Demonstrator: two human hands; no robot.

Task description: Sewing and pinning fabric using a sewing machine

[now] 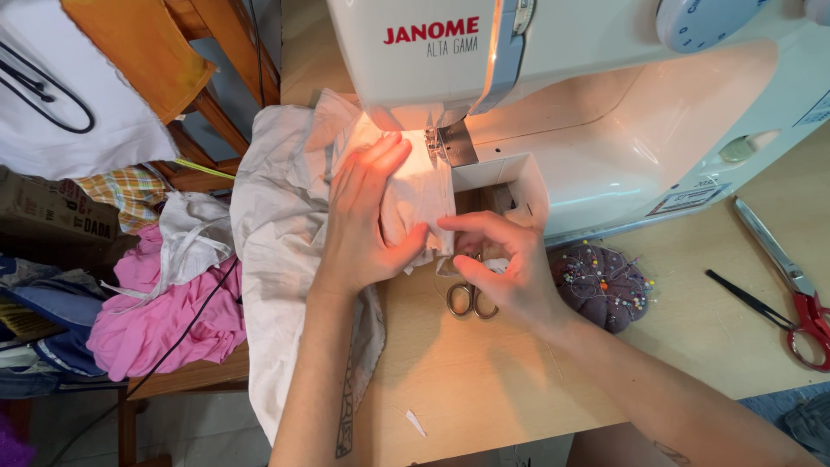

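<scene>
Hands guiding pale fabric [285, 233] under a white sewing machine [596, 112].

The left hand [363, 220] lies flat, fingers spread, pressing the fabric beside the presser foot [450, 143]. The right hand [506, 264] pinches the fabric's near edge between thumb and fingertips, with small scissors [471, 298] lying beneath it. A pincushion [603, 284] and red-handled shears [791, 290] rest on the wooden table [484, 380].
</scene>
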